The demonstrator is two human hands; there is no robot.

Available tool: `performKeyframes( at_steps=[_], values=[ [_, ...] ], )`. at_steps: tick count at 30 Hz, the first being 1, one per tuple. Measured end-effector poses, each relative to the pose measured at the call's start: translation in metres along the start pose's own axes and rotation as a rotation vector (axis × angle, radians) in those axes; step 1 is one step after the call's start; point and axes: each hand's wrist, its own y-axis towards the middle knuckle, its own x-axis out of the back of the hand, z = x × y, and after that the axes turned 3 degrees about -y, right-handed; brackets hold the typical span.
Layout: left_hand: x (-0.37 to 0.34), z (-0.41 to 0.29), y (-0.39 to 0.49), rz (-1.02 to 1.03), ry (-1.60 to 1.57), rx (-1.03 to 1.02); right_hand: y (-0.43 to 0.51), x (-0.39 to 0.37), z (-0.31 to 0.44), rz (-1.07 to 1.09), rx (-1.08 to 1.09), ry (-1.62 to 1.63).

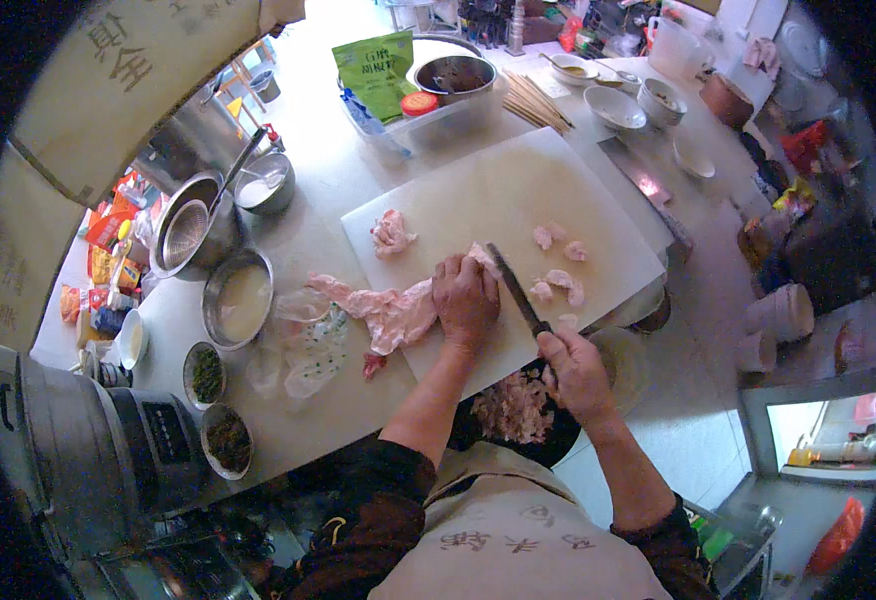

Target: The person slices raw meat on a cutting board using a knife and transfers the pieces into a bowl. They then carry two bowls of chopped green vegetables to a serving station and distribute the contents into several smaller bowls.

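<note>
Under the curled fingers of my left hand (466,300) a long strip of pale pink raw meat (400,315) is pressed to the white cutting board (468,187). The strip trails left, past the board's edge onto the table. My right hand (577,371) grips a kitchen knife (517,289), whose blade stands just right of the strip's end. Several small cut pieces of meat (562,279) lie right of the blade. Another lump of meat (391,234) rests near the board's left corner. Below the board's near edge, a dark container holds chopped meat (513,405).
Left of the board are a crumpled plastic bag (310,345), a metal bowl of cloudy liquid (237,300), two bowls of dark greens (205,375) and a sieve (185,229). Beyond it stands a clear plastic bin (438,127). A cleaver (644,184) lies to its right, near white bowls (614,109).
</note>
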Motion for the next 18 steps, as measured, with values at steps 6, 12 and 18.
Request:
performKeyframes(
  at_steps=[6,12,18],
  values=[
    [-0.002,0.007,-0.001,0.032,-0.037,0.008,0.008,-0.023,-0.017,-0.026,0.023,-0.025],
    [-0.008,0.011,-0.001,0.060,-0.019,0.004,0.120,-0.049,0.004,-0.130,0.352,-0.278],
    [0.001,0.015,-0.001,0.092,-0.061,0.017,0.057,-0.007,-0.027,-0.155,0.262,-0.298]
  ],
)
